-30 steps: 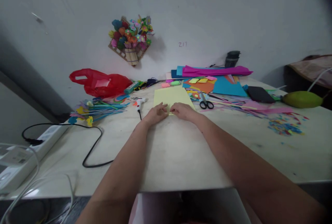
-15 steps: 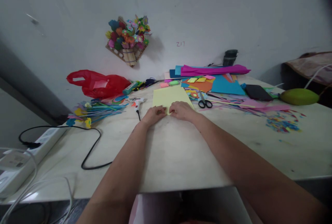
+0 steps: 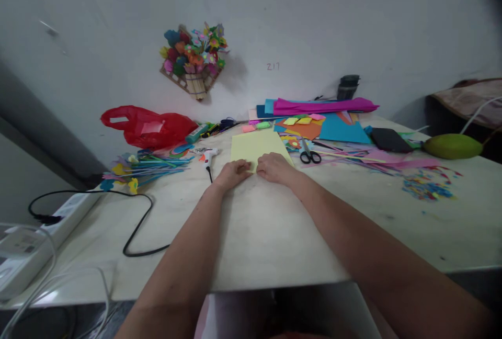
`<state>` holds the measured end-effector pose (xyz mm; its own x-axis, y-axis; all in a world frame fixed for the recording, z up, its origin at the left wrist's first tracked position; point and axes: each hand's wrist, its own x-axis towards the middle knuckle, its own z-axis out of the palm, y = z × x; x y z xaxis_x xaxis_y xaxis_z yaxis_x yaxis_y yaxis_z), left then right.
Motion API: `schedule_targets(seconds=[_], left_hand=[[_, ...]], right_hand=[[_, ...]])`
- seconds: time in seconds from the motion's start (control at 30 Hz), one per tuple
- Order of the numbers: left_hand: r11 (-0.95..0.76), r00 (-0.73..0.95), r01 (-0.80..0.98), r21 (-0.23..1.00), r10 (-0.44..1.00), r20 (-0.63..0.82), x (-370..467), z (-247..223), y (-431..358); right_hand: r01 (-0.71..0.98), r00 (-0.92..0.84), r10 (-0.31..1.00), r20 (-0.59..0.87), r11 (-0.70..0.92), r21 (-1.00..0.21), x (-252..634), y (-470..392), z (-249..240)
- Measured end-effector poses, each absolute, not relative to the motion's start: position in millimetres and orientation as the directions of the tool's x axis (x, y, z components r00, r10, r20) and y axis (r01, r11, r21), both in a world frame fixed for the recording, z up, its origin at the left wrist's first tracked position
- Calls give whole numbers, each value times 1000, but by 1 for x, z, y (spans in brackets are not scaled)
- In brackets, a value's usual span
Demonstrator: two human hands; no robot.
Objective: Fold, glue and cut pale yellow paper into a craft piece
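Observation:
A pale yellow sheet of paper (image 3: 257, 145) lies flat on the table, its near edge under my fingers. My left hand (image 3: 234, 172) is closed at the left part of that edge, fingertips pinching the paper. Close beside it, my right hand (image 3: 273, 168) has its fingers curled and pressed on the same edge. A small gap separates the two hands, and paper shows between them. Just right of the sheet rest black-handled scissors (image 3: 309, 156). To its left lies a white glue gun (image 3: 210, 157) with a black cord.
Paper flowers on stems (image 3: 152, 166) and a red plastic bag (image 3: 151, 127) are on the left. Coloured sheets (image 3: 345, 128), paper strips (image 3: 364, 157) and scattered scraps (image 3: 427, 186) cover the right. A power strip (image 3: 72, 213) with cables sits along the left edge.
My right hand has turned slightly, its fingers now curled lower against the paper's edge. The near edge, slightly raised before between the hands, looks flatter. My left hand has hardly moved.

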<state>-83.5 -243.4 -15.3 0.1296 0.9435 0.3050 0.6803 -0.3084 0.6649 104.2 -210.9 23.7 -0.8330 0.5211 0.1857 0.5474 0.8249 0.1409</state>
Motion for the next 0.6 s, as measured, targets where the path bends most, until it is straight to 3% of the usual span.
schedule_targets(seconds=[0.23,0.6], left_hand=[[-330,155,652,682,939,307,-84,-18,-242],[-291,127,624,725,954,273,-82,-15,-242]], right_hand=[[601,-779,578,242,799,29,105,-205,16],[676,-696,691,193,722,-146,100,-201,12]])
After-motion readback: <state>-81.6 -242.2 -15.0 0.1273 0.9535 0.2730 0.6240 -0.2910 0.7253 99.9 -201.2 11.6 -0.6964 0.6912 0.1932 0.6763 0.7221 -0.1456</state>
